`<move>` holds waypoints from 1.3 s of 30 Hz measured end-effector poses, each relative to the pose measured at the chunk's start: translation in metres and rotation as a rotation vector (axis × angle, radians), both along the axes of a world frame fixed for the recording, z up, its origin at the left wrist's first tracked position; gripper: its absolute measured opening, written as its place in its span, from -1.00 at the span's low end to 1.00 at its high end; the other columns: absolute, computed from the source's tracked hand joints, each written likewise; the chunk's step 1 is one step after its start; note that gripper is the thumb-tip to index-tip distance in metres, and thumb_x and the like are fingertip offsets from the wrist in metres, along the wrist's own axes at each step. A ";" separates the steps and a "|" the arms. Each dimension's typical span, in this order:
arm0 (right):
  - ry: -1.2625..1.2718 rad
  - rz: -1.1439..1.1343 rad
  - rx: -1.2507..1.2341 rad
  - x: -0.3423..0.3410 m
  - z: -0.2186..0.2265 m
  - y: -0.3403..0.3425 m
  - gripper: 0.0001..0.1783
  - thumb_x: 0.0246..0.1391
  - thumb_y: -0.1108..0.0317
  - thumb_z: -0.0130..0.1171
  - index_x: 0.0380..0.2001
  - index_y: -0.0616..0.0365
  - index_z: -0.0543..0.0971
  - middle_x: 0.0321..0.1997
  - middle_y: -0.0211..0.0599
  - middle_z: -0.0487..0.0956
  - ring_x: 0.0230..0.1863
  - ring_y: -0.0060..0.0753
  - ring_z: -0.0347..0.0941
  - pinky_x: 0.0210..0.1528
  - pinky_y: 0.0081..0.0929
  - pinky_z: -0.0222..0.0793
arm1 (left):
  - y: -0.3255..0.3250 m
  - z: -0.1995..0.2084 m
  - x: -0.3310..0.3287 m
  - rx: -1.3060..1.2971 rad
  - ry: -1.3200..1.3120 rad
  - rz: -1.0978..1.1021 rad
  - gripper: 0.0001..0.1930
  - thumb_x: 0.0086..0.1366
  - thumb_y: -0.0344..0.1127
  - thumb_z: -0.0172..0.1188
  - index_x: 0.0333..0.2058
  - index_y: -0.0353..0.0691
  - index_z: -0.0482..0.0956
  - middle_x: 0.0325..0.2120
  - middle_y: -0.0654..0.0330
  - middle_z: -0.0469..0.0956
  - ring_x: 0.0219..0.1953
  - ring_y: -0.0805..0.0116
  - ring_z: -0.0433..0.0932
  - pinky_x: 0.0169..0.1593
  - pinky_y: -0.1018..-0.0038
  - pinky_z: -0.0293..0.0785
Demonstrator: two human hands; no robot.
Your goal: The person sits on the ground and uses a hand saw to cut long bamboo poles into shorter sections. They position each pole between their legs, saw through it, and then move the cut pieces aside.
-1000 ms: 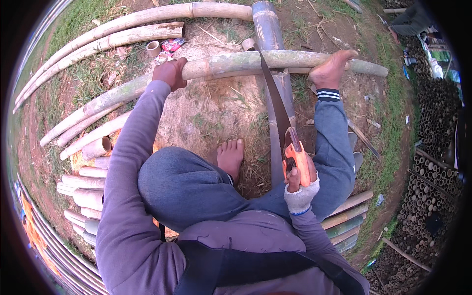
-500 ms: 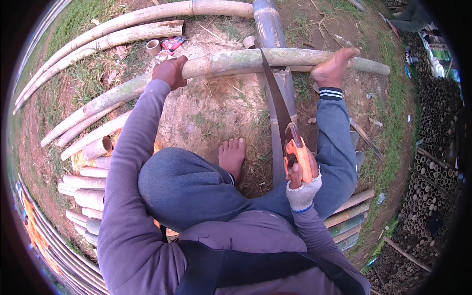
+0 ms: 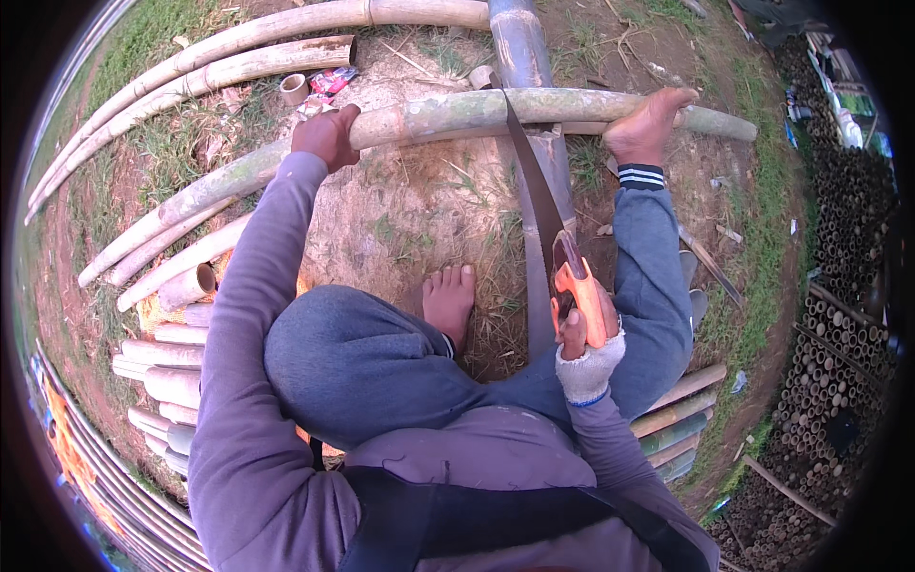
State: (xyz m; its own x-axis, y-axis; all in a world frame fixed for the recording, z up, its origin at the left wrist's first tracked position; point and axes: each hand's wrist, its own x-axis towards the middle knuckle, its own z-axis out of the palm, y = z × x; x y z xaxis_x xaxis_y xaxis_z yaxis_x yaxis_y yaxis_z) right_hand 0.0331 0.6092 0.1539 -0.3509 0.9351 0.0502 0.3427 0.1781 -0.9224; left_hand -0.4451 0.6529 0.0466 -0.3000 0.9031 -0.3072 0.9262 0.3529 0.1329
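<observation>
left hand [image 3: 326,138] wraps the long bamboo pole [image 3: 448,114], right hand [image 3: 596,355] clenches the saw [image 3: 538,186] by its orange handle [image 3: 594,310] — set against the pole near the grey crosspiece [image 3: 520,57] — and with the pole looking 1 piece, the cut seems unfinished, its depth hidden.

You're outdoors in soft daylight, bare brown dirt [image 3: 381,205] underfoot, patchy grass [image 3: 162,153] off to your left, a green grass strip [image 3: 762,310] down your right; past that strip, a dark stack of round cut tube ends [image 3: 820,381], thin pole [image 3: 786,491] lying beside it; crumpled red wrapper [image 3: 331,82] ahead of you, orange sheeting [image 3: 72,459] far left
</observation>
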 end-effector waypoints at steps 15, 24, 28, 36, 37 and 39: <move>-0.018 0.008 0.113 0.005 -0.017 -0.001 -0.53 0.43 0.33 0.21 0.24 0.48 0.53 0.24 0.09 0.65 0.23 -0.07 0.63 0.34 -0.20 0.46 | -0.001 -0.001 0.002 -0.006 0.029 0.010 -0.43 0.08 -0.13 0.50 0.08 0.08 0.54 -0.10 0.10 0.74 -0.02 -0.04 0.74 0.05 0.04 0.65; -0.112 -0.077 0.186 -0.088 -0.026 0.081 -0.56 0.45 0.18 0.24 0.13 0.37 0.64 0.01 0.00 0.74 0.03 -0.17 0.70 0.11 -0.23 0.54 | 0.000 0.003 -0.007 -0.066 0.041 0.048 -0.40 0.09 -0.10 0.50 0.14 0.15 0.54 -0.08 0.08 0.76 0.01 -0.02 0.75 0.10 0.08 0.65; -0.032 -0.002 0.126 -0.001 0.015 -0.011 -0.54 0.40 0.33 0.26 0.23 0.43 0.57 0.13 0.05 0.69 0.10 -0.09 0.68 0.19 -0.27 0.54 | 0.000 0.004 -0.006 -0.020 -0.004 -0.001 -0.41 0.08 -0.11 0.51 0.11 0.12 0.54 -0.08 0.10 0.76 -0.02 -0.03 0.76 0.07 0.07 0.66; -0.140 -0.117 0.250 -0.124 -0.035 0.120 -0.65 0.36 0.22 0.30 0.01 0.31 0.67 -0.11 0.16 0.74 -0.08 0.12 0.72 -0.03 -0.17 0.59 | 0.002 0.003 -0.007 -0.040 0.052 0.030 -0.45 0.08 -0.09 0.52 0.05 0.10 0.53 -0.12 0.10 0.76 -0.03 -0.03 0.76 0.05 0.07 0.66; -0.158 -0.105 0.244 -0.111 -0.039 0.109 -0.65 0.36 0.24 0.30 0.02 0.31 0.67 -0.10 0.15 0.75 -0.08 0.11 0.73 -0.02 -0.18 0.59 | 0.001 0.003 -0.005 -0.050 0.049 0.033 -0.46 0.08 -0.09 0.52 0.04 0.10 0.54 -0.12 0.10 0.76 -0.03 -0.03 0.76 0.05 0.07 0.66; -0.025 -0.100 0.254 -0.076 -0.032 0.073 -0.62 0.35 0.33 0.30 0.13 0.34 0.64 -0.03 0.10 0.74 -0.02 0.00 0.74 0.07 -0.22 0.59 | 0.003 0.004 -0.002 0.049 0.025 -0.003 -0.48 0.08 -0.09 0.52 0.01 0.08 0.54 -0.14 0.09 0.76 -0.04 -0.04 0.75 0.05 0.07 0.66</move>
